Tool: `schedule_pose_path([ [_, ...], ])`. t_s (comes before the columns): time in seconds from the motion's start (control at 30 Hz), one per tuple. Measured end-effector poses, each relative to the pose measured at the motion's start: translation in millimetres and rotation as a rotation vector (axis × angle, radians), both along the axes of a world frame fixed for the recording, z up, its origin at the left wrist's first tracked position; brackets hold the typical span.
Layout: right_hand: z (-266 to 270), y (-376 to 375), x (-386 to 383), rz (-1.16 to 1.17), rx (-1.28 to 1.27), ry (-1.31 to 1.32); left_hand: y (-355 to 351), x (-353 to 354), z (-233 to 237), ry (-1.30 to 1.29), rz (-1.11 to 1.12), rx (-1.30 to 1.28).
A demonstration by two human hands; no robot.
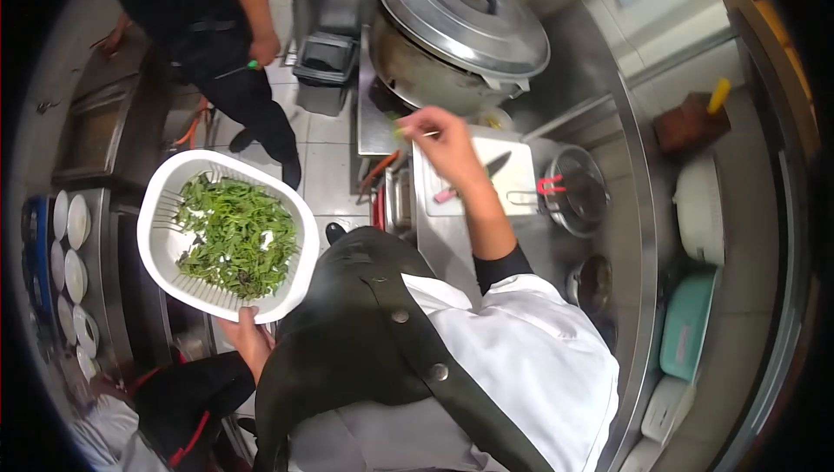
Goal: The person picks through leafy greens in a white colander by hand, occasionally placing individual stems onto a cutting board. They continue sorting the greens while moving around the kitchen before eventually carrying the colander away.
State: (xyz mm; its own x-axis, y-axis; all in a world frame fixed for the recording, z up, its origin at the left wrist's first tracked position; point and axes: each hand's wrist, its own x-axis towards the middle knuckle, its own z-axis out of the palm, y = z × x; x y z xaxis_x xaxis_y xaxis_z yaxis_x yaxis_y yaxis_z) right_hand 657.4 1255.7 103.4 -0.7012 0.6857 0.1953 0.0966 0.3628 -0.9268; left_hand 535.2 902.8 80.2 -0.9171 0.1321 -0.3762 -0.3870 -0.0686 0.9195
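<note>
A white plastic colander (pixel 300 285) full of chopped green leaves (pixel 239 233) is held out at my left side. My left hand (pixel 250 337) grips its near rim, thumb on top. Over the far edge of a white cutting board (pixel 521 146) hovers my right hand (pixel 443 146), with fingertips pinched around a small green bit, too blurred to name surely. On the board, partly behind my right forearm, lies a knife with a dark blade (pixel 498 163) and a pink handle (pixel 445 196).
A large lidded pot (pixel 465 25) stands beyond the board. Right of it sits a strainer (pixel 578 192) with red on its handle. A co-worker (pixel 230 46) stands at the upper left, another person's sleeve (pixel 187 394) shows lower left. Plates (pixel 76 222) line the left counter.
</note>
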Motion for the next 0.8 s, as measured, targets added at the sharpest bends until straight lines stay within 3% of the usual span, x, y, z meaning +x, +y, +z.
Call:
schedule_pose_path([
  [0.03,-12.6,1.0,19.6,-0.228,0.314,-0.15,-13.8,-7.1,-0.7,-0.012,-0.017,0.023],
  [0.07,-8.4,-3.3,39.0,-0.482,0.476,-0.514,-18.2,-9.7,2.9,-0.026,-0.058,0.012],
  [0.1,-19.1,2.4,60.9,-0.552,0.547,-0.683,-19.5,-10.3,7.4,-0.038,-0.093,-0.002],
  [0.17,-47.2,12.5,92.4,-0.507,0.42,-0.817,-24.5,-13.5,0.5,-0.012,-0.11,0.063],
  [0.27,-68.8,13.8,103.9,-0.446,0.679,-0.96,-21.1,-12.9,-14.3,0.039,0.001,0.199],
  [0.4,-98.5,35.1,94.2,-0.4,0.722,-0.958,-24.1,-10.1,-16.8,0.023,-0.065,0.191],
  [0.53,-139.5,60.7,100.1,-0.268,0.59,-1.182,-25.3,-9.7,-27.3,0.015,-0.011,0.219],
  [0.6,-143.3,66.1,109.0,-0.393,0.58,-0.841,-20.9,-4.7,-14.9,-0.023,-0.007,0.201],
  [0.63,-136.7,73.3,104.8,-0.419,0.524,-0.638,-30.3,-7.4,-32.6,0.017,-0.065,0.094],
  [0.67,-106.8,64.0,88.3,-0.491,0.351,-0.612,-39.2,-11.3,-48.7,0.074,-0.211,0.077],
  [0.7,-82.2,59.3,74.6,-0.43,0.301,-0.439,-25.8,-4.4,-38.4,0.098,-0.087,0.193],
  [0.73,-54.3,45.9,58.8,-0.357,0.296,-0.298,-36.0,-11.0,-64.3,0.135,-0.125,0.037],
  [0.8,-2.2,-1.9,14.5,-0.253,0.267,-0.047,-25.7,-11.4,-31.0,0.174,-0.151,0.153],
])
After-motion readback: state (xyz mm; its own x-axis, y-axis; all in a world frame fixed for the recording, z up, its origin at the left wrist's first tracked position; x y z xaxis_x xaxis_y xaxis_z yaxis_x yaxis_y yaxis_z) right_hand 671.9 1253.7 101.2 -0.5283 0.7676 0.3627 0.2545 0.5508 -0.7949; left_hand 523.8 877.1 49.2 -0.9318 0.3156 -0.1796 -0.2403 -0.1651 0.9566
